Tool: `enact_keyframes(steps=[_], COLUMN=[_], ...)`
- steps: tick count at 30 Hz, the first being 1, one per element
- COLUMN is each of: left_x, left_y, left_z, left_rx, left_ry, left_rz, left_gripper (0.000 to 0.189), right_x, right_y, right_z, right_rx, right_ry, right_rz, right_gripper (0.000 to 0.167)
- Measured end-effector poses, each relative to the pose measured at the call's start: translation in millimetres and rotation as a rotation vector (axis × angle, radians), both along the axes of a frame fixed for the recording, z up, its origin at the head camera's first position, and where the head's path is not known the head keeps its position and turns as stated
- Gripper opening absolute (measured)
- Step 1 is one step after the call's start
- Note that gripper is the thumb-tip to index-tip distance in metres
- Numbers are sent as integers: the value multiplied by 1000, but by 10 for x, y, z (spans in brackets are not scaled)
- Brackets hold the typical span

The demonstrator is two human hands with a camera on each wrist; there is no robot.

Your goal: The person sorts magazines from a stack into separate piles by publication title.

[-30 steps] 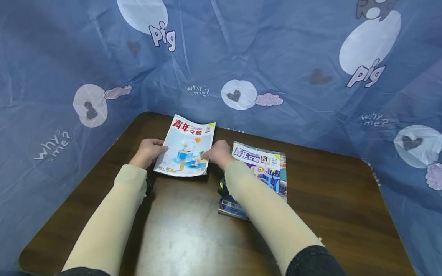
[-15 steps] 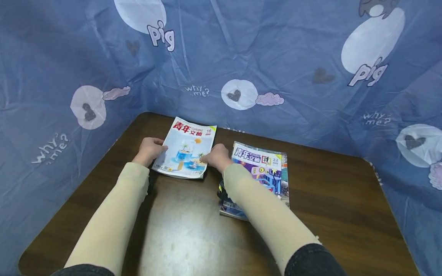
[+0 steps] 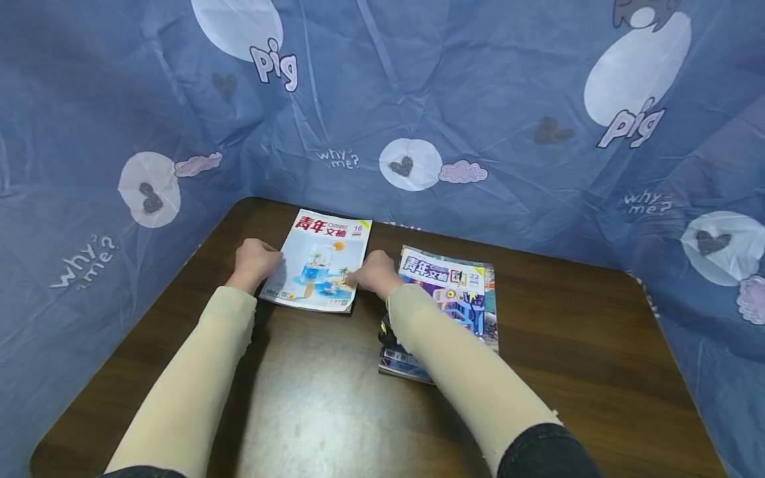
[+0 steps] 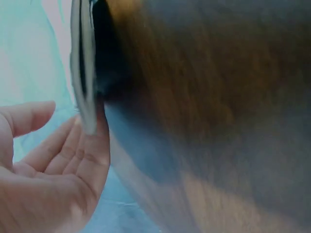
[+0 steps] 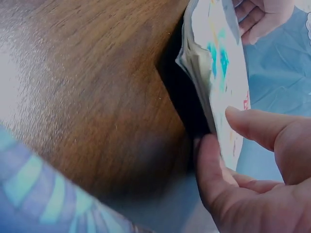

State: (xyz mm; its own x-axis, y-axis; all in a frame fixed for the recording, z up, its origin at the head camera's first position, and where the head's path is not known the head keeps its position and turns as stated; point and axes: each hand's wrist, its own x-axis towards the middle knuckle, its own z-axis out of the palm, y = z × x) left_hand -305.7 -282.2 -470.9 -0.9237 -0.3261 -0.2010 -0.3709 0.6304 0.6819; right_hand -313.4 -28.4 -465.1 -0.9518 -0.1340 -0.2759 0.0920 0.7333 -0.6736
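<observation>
A white magazine (image 3: 323,262) with red title letters and a blue beach picture lies low at the table's back left. My left hand (image 3: 254,262) is at its left edge. In the left wrist view, the left thumb (image 4: 36,116) stands away from the magazine, while fairly straight fingers touch its edge from below. My right hand (image 3: 373,272) pinches the lower right edge, thumb over the cover and fingers under it, as the right wrist view shows. Beneath the right forearm, a stack of magazines (image 3: 442,269) with a purple cover on top is partly hidden.
The brown wooden table (image 3: 568,332) has a rounded back left corner. A blue patterned cloth (image 3: 508,86) hangs close behind the table and along its sides. The stack lies just right of the right hand.
The white magazine has come down flatter and slid slightly toward me and left. My left thumb has come off its cover. The right hand keeps its hold; the stack stays put.
</observation>
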Motion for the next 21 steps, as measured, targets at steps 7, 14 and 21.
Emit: enact_keyframes(steps=[7, 14, 21], left_x=[82, 193, 358], left_y=[68, 390, 779], left_z=[36, 206, 321], left_rx=[-84, -60, 12], left_ry=[89, 172, 251], left_rz=[-22, -98, -169], left_gripper=[36, 40, 39], right_x=[75, 205, 387], right_y=[62, 190, 284], right_z=[88, 170, 287], right_rx=[31, -151, -221], right_ry=[32, 54, 122], right_rz=[13, -3, -49], right_gripper=[29, 27, 46])
